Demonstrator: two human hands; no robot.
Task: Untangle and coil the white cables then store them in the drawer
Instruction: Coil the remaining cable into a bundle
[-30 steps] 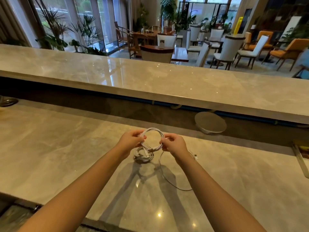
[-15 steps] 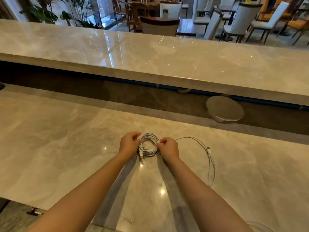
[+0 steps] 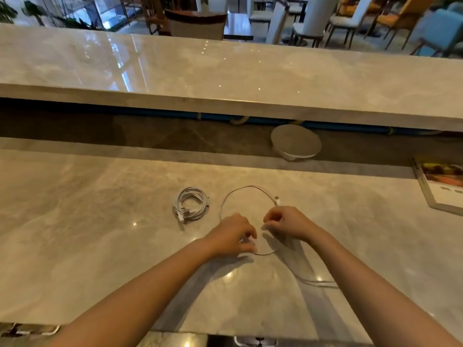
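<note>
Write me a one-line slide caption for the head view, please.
Left hand and right hand pinch a loose cable on the counter beside a coiled bundle.

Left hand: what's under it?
The loose white cable runs in beneath the left hand on the marble counter. The hand covers that stretch, so the grip itself is hidden.

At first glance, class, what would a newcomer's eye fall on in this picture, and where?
Mid-counter, the left hand and right hand pinch a loose white cable whose loop arcs away from them over the marble counter. Left of that loop lies a coiled cable bundle, touched by neither hand. A round grey disc sits behind, below the raised ledge.
</note>
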